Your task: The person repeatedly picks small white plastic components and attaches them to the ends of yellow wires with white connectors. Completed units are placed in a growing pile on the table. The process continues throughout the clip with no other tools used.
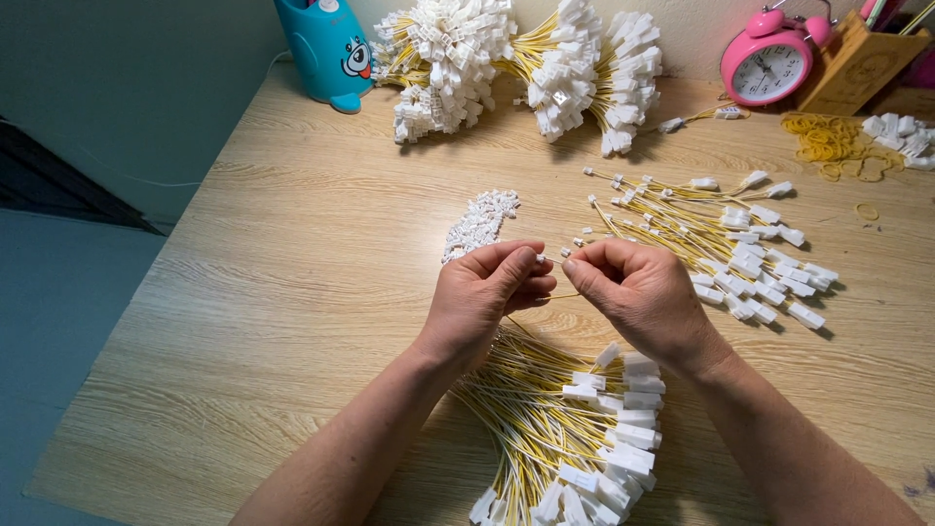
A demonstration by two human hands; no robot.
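**A:** What takes up most of the frame?

**B:** A pale wood-grain surface (292, 292) fills nearly all of it. Along its top edge, centre of the frame, lie two big bunches of yellow wires (516, 58) tipped with white plastic connectors, fanned out like pompoms.

**A:** And lower down?

**B:** At the bottom centre lies a thick pile of wired connectors (575, 429), running under both wrists. At the right centre lies a looser spread of wires (730, 244), connectors mostly at its right end. A small heap of tiny white pieces (480, 222) sits just above the left hand.

**A:** The hands themselves?

**B:** They meet at the middle of the frame. The left hand (482, 297) has its grip clenched, thumb pressed to forefinger on a tiny white connector (542, 259) at its fingertips. The right hand (638, 292) is pinched shut too, thumb and forefinger closed on a thin yellow wire (560, 295) that shows between the two hands. The connector sits right between the two sets of fingertips, almost touching the right one.

**A:** Anything smaller around?

**B:** A teal cartoon-faced container (326, 49) in the upper left, a pink alarm clock (769, 63) in the upper right beside a wooden holder (857, 63), and yellow rubber bands (838, 141) below that.
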